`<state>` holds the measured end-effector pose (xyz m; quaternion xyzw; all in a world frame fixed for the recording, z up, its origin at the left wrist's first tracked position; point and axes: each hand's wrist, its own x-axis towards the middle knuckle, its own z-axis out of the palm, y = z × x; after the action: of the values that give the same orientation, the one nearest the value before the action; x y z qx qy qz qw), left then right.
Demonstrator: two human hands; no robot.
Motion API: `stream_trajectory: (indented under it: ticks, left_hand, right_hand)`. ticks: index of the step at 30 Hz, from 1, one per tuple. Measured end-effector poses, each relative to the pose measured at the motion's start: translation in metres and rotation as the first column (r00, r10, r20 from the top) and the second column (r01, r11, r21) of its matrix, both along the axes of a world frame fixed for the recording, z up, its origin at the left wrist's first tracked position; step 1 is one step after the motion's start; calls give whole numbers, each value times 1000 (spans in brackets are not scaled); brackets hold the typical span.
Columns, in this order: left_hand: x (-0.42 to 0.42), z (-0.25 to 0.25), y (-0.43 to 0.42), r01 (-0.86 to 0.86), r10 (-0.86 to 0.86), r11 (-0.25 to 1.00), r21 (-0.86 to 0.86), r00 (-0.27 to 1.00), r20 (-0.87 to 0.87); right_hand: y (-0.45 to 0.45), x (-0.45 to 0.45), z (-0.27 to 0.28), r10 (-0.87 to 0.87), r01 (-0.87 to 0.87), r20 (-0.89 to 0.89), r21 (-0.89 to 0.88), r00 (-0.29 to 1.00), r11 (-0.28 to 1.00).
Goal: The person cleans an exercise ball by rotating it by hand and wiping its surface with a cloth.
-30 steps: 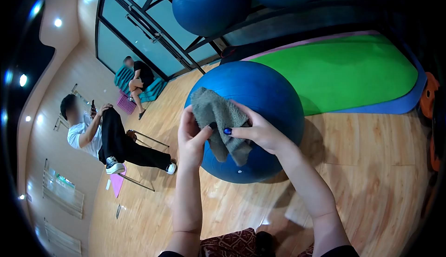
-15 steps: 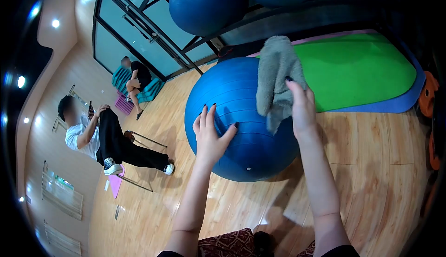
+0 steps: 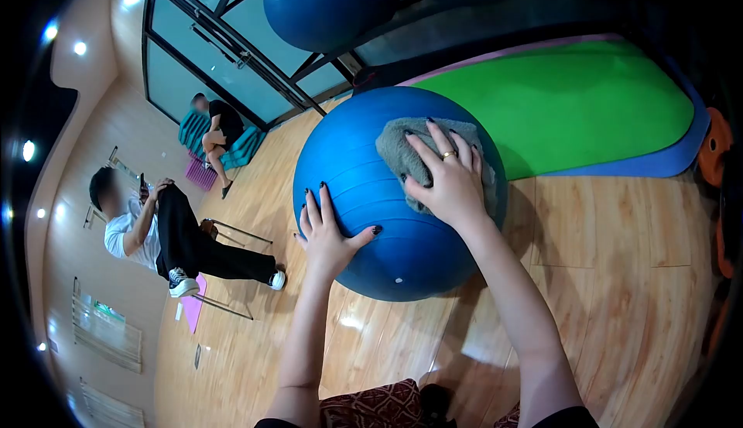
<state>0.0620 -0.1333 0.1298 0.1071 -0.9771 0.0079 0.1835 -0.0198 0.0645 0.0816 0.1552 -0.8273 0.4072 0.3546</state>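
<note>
At left, a seated person [image 3: 139,231] in a white top and loose black trousers occupies a chair with slender metal legs [image 3: 244,232]. In the centre stands a blue exercise ball [image 3: 379,203], round and smooth-skinned, ringed with shallow grooves and bearing a small pale plug [image 3: 398,280] near its lower edge. A grey cloth [image 3: 398,149], plush and softly creased, lies on its upper right. Farther right are a flat green mat [image 3: 565,111] with a rounded corner and a blue mat [image 3: 658,166] showing beneath it.

Wood-grained floor [image 3: 611,234] separates the chair from the ball's left edge. To the right, the ball's outline overlaps the green mat's near end, and floor extends below the mats' lower edge.

The left hand [image 3: 325,246] rests on the ball's lower left, fingers and thumb spread, apart from the cloth. The right hand [image 3: 453,188], ringed on one finger, lies over the cloth with fingers extended and fanned; the cloth sits between palm and ball, projecting past the fingertips toward the left.
</note>
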Motion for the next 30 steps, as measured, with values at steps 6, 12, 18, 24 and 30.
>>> stream_trajectory:
  ticks: [6, 12, 18, 24, 30]
  left_hand:
    - [-5, -3, -31, 19, -20, 999, 46, 1000, 17]
    - [-3, -5, -77, 57, -62, 996, 66, 995, 73]
    - [25, 16, -122, 134, -137, 991, 30, 975, 176]
    - [14, 42, -44, 286, -277, 955, 84, 956, -99]
    - [2, 41, 9, -45, 54, 992, -121, 996, 65]
  right_hand:
    - [16, -42, -55, -58, 86, 101, -298, 993, 951]
    - [34, -53, -95, 179, -19, 217, -583, 960, 812]
    - [10, -41, -49, 65, -73, -34, -486, 997, 871]
    - [-37, -14, -19, 6, -8, -13, -133, 1000, 991]
    - [-28, 27, -10, 125, -130, -84, -57, 989, 990]
